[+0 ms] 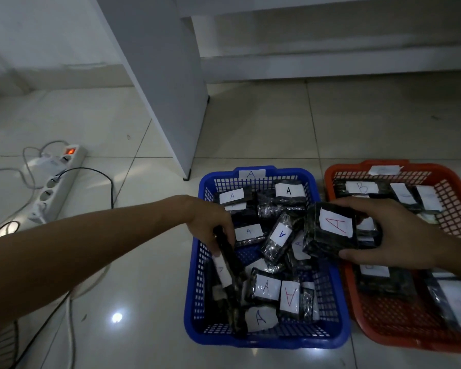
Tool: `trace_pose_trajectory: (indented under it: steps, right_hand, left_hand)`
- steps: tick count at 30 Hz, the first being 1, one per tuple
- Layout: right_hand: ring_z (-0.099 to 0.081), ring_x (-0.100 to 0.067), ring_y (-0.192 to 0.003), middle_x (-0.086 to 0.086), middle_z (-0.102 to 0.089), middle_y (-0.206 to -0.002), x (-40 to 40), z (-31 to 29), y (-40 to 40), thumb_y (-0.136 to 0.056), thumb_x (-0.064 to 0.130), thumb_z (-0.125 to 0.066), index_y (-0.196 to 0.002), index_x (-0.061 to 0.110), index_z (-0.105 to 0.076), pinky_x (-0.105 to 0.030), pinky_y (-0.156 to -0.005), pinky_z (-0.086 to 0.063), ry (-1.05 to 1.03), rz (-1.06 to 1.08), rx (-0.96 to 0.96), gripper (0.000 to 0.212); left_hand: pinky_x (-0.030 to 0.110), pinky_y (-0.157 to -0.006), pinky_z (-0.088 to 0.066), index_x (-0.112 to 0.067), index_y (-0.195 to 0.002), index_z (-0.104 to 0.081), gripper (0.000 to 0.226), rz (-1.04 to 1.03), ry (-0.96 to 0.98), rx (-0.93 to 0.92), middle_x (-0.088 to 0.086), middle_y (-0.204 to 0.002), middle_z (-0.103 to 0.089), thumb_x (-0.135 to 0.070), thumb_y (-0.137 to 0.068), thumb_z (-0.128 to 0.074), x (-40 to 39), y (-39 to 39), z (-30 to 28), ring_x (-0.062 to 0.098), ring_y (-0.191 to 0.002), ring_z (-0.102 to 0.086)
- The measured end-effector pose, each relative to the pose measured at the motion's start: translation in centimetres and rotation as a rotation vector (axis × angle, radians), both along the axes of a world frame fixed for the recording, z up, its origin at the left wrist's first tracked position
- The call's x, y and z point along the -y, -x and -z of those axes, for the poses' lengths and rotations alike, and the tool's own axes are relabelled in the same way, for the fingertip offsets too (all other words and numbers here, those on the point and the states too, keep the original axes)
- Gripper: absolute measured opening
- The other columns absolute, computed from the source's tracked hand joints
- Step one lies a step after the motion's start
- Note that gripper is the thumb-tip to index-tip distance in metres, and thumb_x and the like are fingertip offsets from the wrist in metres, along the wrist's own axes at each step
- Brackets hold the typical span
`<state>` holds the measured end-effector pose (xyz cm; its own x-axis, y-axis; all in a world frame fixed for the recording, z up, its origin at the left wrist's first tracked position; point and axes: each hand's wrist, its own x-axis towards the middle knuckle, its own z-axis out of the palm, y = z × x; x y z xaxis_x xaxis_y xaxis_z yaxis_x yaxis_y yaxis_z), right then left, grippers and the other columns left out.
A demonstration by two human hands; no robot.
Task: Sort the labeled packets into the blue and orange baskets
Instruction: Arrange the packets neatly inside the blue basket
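Now both hands are placing: the left hand [215,225] lowers a packet [228,265], seemingly A, into the blue basket [264,342]; the right hand [394,233] grips an A packet [330,230] between baskets, needing leftward release, not the orange basket [383,328].

surface: glossy pale tiled floor [264,123] | blue basket [328,334] sitting on it, orange basket [341,179] lying just beside, to its right | white power strip [55,187] with cables lying at left | white furniture panel [171,89] standing behind the baskets
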<state>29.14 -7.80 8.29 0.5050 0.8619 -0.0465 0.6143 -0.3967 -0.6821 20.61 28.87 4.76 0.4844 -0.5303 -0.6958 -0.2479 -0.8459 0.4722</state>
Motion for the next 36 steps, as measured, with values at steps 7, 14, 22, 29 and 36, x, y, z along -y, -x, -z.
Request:
trace_pose_trajectory:
  steps: [7, 14, 22, 29, 36]
  right_hand:
    - [-0.066, 0.004, -0.104, 0.030, -0.067, -0.115, 0.2, 0.5, -0.3, -0.067, 0.043, -0.090, -0.135, 0.037, -0.057, -0.025, -0.084, -0.058, 0.009, 0.004, 0.003, 0.076]
    - [-0.066, 0.002, -0.108, 0.027, -0.068, -0.118, -0.1, 1.2, 0.5, -0.069, 0.040, -0.089, -0.134, 0.035, -0.058, -0.023, -0.088, -0.057, -0.011, 0.007, -0.078, 0.071]
    - [-0.065, 0.007, -0.107, 0.031, -0.066, -0.119, -0.9, 1.3, 1.3, -0.070, 0.033, -0.091, -0.131, 0.037, -0.059, -0.010, -0.087, -0.051, -0.021, 0.006, -0.134, 0.069]
    - [-0.065, 0.008, -0.107, 0.032, -0.065, -0.120, -2.3, 1.4, 1.1, -0.070, 0.034, -0.092, -0.129, 0.041, -0.057, -0.009, -0.088, -0.051, -0.025, -0.027, -0.133, 0.069]
    - [-0.066, 0.007, -0.108, 0.031, -0.065, -0.122, -2.9, 2.1, 1.6, -0.070, 0.036, -0.091, -0.131, 0.041, -0.055, -0.013, -0.088, -0.054, -0.014, -0.053, -0.159, 0.071]
  left_hand:
    - [0.015, -0.084, -0.052, -0.022, -0.120, -0.070, 0.027, -0.300, 0.224, -0.006, -0.007, -0.115, -0.068, -0.028, -0.094, -0.068, 1.3, 0.4, -2.8, 0.006, -0.103, -0.064]
    - [0.011, -0.078, -0.048, -0.016, -0.119, -0.071, 0.032, -0.441, 0.363, -0.008, -0.008, -0.105, -0.073, -0.029, -0.090, -0.073, 8.3, 3.5, 0.7, -0.002, -0.088, -0.065]
    - [0.002, -0.074, -0.046, -0.015, -0.113, -0.074, 0.029, -0.538, 0.307, 0.332, -0.003, -0.109, -0.075, -0.036, -0.094, -0.067, 9.1, 5.5, 2.0, 0.000, -0.089, -0.067]
    - [0.039, -0.096, -0.051, -0.017, -0.131, -0.060, 0.047, -0.450, -0.147, 0.618, 0.004, -0.129, -0.062, -0.035, -0.088, -0.070, 4.6, 4.3, 3.7, 0.022, -0.118, -0.056]
    - [0.040, -0.096, -0.053, -0.022, -0.134, -0.058, 0.054, -0.293, -0.275, 0.632, 0.003, -0.134, -0.058, -0.023, -0.082, -0.073, 4.1, 4.3, 4.1, 0.024, -0.123, -0.055]
